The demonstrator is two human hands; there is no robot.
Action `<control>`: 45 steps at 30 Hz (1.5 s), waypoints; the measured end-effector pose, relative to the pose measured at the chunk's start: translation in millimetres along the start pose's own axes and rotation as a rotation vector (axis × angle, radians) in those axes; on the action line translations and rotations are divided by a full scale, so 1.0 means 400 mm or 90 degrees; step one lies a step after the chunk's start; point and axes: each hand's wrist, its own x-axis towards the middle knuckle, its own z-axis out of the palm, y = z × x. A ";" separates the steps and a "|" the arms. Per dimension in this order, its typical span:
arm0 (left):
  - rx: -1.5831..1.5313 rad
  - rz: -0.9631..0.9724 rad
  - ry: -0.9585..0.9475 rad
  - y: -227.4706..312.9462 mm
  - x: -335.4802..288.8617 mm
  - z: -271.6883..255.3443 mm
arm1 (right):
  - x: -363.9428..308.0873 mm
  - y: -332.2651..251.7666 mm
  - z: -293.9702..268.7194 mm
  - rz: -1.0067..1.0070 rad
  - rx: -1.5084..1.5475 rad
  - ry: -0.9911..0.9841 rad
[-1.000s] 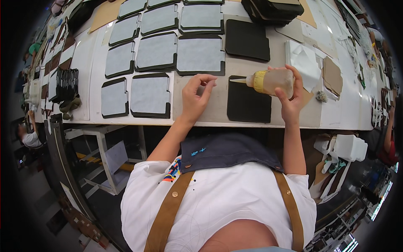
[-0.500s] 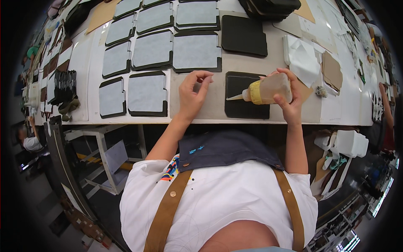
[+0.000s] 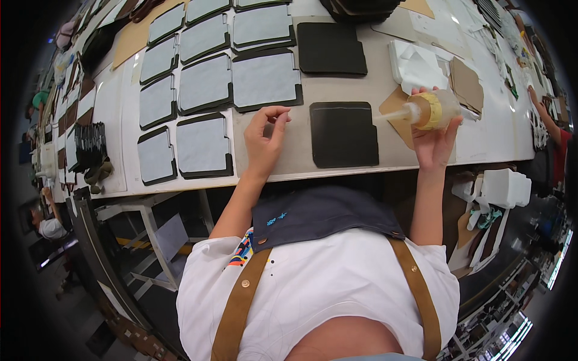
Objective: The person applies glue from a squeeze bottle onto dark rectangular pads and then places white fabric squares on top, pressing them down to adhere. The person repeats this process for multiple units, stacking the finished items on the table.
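In my right hand (image 3: 435, 144) is a translucent squeeze bottle (image 3: 450, 108) with a yellow band and a pale pointed nozzle. It lies nearly level, its tip toward the left near the right edge of a black flat panel (image 3: 343, 135). That panel lies on the grey-beige work surface between my hands, with a small step in its right edge. My left hand (image 3: 265, 138) hovers to the left of it, fingers loosely curled, thumb and fingertips slightly apart and nothing visible between them. Rows of black-edged panels with pale grey faces (image 3: 205, 144) lie beyond and left of that hand.
Another black panel (image 3: 331, 48) lies farther back, below a dark stack (image 3: 360, 8). On the right are white sheets (image 3: 416, 65) and brown card pieces (image 3: 466, 87). The table's front edge (image 3: 289, 177) runs before me. Other people are at work at both far sides.
My right hand has carried the bottle rightward, off the black panel, which now shows whole. My left hand holds much the same pose. The whole view has shifted slightly.
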 end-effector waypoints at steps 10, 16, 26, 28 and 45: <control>0.006 -0.019 -0.003 0.004 -0.002 0.004 | 0.055 -0.046 -0.048 -0.220 -0.367 0.006; 0.008 -0.032 -0.010 0.005 -0.002 0.002 | 0.070 -0.038 -0.051 -0.255 -0.385 -0.041; -0.016 -0.035 -0.008 -0.003 -0.004 0.004 | 0.064 -0.047 -0.060 -0.245 -0.430 -0.072; -0.013 -0.032 -0.006 -0.005 -0.004 0.005 | 0.057 -0.052 -0.057 -0.238 -0.445 -0.076; -0.009 -0.039 -0.013 -0.002 -0.005 0.004 | 0.005 -0.075 -0.045 -0.247 -0.484 -0.078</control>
